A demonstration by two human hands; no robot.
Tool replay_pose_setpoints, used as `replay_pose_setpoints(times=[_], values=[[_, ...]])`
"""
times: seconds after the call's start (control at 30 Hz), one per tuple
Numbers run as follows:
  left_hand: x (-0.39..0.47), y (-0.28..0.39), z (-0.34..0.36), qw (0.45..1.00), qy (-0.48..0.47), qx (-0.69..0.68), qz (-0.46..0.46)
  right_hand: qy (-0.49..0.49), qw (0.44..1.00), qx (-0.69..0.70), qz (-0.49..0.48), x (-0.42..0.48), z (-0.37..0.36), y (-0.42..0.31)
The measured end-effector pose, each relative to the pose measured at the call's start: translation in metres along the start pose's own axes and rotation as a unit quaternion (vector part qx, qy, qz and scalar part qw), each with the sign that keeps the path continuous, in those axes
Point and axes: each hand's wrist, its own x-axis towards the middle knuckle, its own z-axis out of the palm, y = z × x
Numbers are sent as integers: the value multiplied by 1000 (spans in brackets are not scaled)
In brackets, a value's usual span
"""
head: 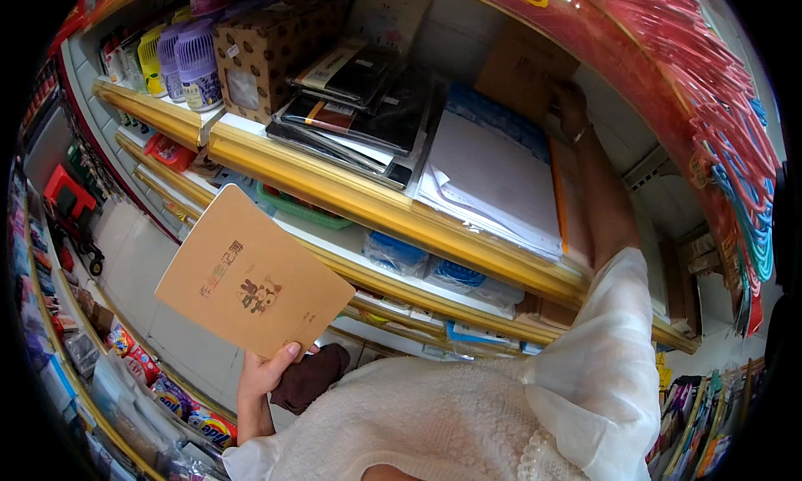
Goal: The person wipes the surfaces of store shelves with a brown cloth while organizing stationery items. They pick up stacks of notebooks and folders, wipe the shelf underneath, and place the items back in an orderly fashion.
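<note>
My left hand point(274, 369) holds a tan paper-covered notebook point(250, 274) by its lower corner, with a small cartoon and writing on the cover; a dark brown cloth point(311, 379) is at the same hand. On the upper shelf, my right hand point(569, 108) reaches to the back and has its fingers at the edge of a brown kraft notebook or envelope point(523, 70), which leans in shadow. Whether the fingers grip it, I cannot tell. In front of it lies a stack of white paper pads point(501, 167) with a blue top band.
Black-covered notebooks point(369, 120) in plastic and a patterned cardboard box point(269, 61) stand left of the pads, beside purple bottles point(199, 67). The yellow shelf edge point(376, 208) runs across. Pink and blue hangers point(733, 161) hang at the right. Detergent bags point(213, 426) fill a low shelf at left.
</note>
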Motion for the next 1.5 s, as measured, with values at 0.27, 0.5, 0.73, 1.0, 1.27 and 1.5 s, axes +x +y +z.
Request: replay_pose_setpoints(times=[0.27, 0.5, 0.73, 1.0, 1.27, 1.5], values=[[6, -4, 6, 1000, 12, -7, 26, -118, 970, 153, 150, -27, -4, -68], [3, -6, 0, 1000, 4, 0, 9, -120, 992, 20, -21, -13, -10, -29], [-4, -5, -1, 998, 53, 16, 21, -71, 985, 127, 96, -16, -3, -24], [-1, -6, 2, 999, 44, -9, -1, -99, 972, 159, 140, -17, 9, -33], [-1, -11, 6, 997, 72, -26, -4, -210, 926, 203, 238, -45, 33, -75], [7, -8, 7, 998, 56, 6, -7, -234, 917, 178, 271, -40, 35, -69]])
